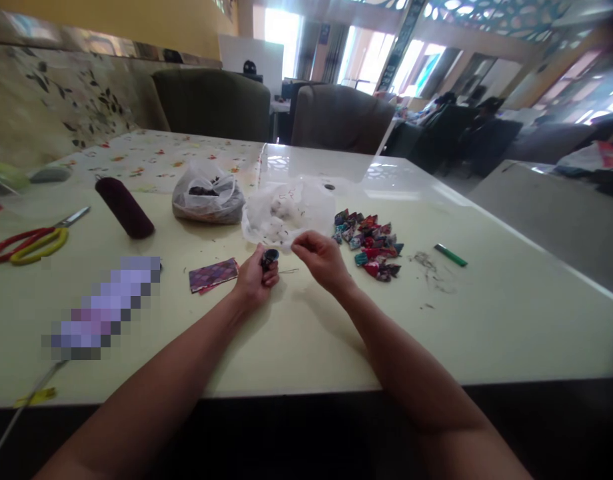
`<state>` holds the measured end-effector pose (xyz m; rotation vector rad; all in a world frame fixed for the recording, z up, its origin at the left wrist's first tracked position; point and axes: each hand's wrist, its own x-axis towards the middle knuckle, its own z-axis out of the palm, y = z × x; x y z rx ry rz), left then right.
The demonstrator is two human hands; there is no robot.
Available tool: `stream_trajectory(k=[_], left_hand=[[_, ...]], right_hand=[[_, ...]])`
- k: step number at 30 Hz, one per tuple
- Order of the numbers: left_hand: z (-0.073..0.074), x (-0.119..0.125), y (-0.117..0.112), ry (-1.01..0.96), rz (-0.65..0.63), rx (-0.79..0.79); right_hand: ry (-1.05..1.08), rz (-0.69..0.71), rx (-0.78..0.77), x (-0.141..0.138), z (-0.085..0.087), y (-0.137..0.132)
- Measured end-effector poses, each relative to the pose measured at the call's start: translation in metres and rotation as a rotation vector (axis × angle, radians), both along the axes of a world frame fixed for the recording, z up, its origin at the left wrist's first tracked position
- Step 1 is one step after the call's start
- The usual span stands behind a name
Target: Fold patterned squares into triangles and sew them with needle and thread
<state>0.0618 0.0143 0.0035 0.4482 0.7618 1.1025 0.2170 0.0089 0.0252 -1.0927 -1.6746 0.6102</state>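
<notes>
Table (306, 347), left hand (255, 279), chairs (211, 103), seemingly curtained windows (284, 27)

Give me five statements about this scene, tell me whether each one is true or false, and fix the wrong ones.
1. The left hand holds a small dark item. True.
2. The right hand is gripping the scissors. False: the scissors lie apart from it, at the left of the table.
3. The pile of small patterned pieces lies to the right of the spread-out white plastic bag. True.
4. The scissors have two red handles. False: one is red, the other yellow.
5. The green tool lies left of the patterned cloth. False: the green tool lies right of it.
</notes>
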Motion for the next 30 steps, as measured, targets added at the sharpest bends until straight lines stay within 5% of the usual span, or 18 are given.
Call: stream_trajectory(k=[6, 13, 17, 23, 30], left_hand=[[-0.008, 0.003, -0.003, 0.141, -0.027, 0.170], [-0.009, 0.004, -0.012, 0.339, -0.095, 0.339], [-0.005, 0.005, -0.013, 0.276, -0.155, 0.227], [0.001, 0.003, -0.005, 0.115, -0.151, 0.061], [-0.003, 0.004, -0.010, 0.208, -0.121, 0.184]], right_hand=[[-0.232, 0.010, 0.036, -0.015, -0.003, -0.010], [-0.176, -0.047, -0.179, -0.015, -0.006, -0.007], [-0.111, -0.016, -0.248, -0.014, -0.011, -0.004], [0.182, 0.253, -0.325, -0.009, -0.009, -0.003], [0.168, 0.182, -0.371, -0.012, -0.013, -0.002]])
